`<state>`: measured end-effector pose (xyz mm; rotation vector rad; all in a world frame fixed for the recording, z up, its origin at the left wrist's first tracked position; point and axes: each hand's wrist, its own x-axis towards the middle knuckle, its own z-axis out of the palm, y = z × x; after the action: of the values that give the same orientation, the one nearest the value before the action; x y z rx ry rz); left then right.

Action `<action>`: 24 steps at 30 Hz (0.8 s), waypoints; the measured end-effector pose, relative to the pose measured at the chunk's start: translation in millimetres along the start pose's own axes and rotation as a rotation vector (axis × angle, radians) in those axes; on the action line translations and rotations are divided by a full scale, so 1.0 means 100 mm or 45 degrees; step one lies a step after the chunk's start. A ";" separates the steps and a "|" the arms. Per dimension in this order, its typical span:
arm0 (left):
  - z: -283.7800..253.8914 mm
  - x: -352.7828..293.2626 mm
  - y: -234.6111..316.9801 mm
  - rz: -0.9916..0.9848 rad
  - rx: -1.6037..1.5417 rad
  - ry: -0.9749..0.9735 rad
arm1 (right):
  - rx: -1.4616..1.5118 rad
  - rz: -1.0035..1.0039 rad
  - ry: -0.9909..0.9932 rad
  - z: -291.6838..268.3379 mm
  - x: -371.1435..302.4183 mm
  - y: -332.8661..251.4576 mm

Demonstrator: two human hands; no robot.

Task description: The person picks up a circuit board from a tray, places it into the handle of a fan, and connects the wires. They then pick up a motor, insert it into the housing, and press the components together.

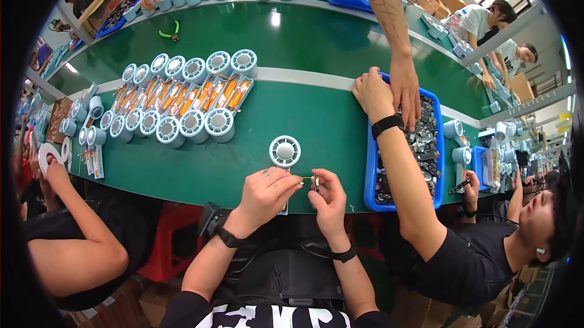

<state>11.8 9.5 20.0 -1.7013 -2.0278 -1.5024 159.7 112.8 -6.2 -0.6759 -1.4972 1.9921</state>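
Observation:
Close to the table's near edge, my left hand (267,191) pinches the end of a thin orange wire (307,177). The wire runs across to a small round part (316,184), gripped between the thumb and fingers of my right hand (330,199). Fingers cover much of this part, so its exact kind cannot be told. Just beyond my hands lies a light-blue housing with a round, slotted fan head (285,151). Its lower body is mostly hidden beneath my hands.
Rows of similar light-blue housings (193,122) with orange wiring lie at the left. A blue bin (369,170) of small dark parts stands at the right; two other people's hands reach into it. Green-handled pliers (173,33) lie on the far table.

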 end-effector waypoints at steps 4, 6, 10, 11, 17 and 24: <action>-0.07 0.02 0.00 0.120 0.070 -0.122 | 0.088 0.072 -0.008 0.18 0.06 -0.13; -0.11 0.02 -0.04 0.154 0.114 -0.194 | 0.105 0.075 -0.021 0.21 0.08 -0.15; -0.12 0.02 -0.08 0.173 0.104 -0.248 | 0.036 0.010 -0.079 0.17 0.12 -0.10; -0.13 0.02 -0.08 0.169 0.090 -0.258 | 0.035 0.016 -0.066 0.17 0.12 -0.08; -0.10 0.04 -0.03 0.150 0.007 -0.158 | 0.093 0.134 0.033 0.19 0.08 -0.14; -0.05 0.01 -0.11 0.129 -0.063 -0.127 | 0.172 0.188 -0.019 0.17 0.09 -0.14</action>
<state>0.5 7.7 16.1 -1.9040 -1.9319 -1.4759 143.6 110.1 11.5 -0.7346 -1.3405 2.1907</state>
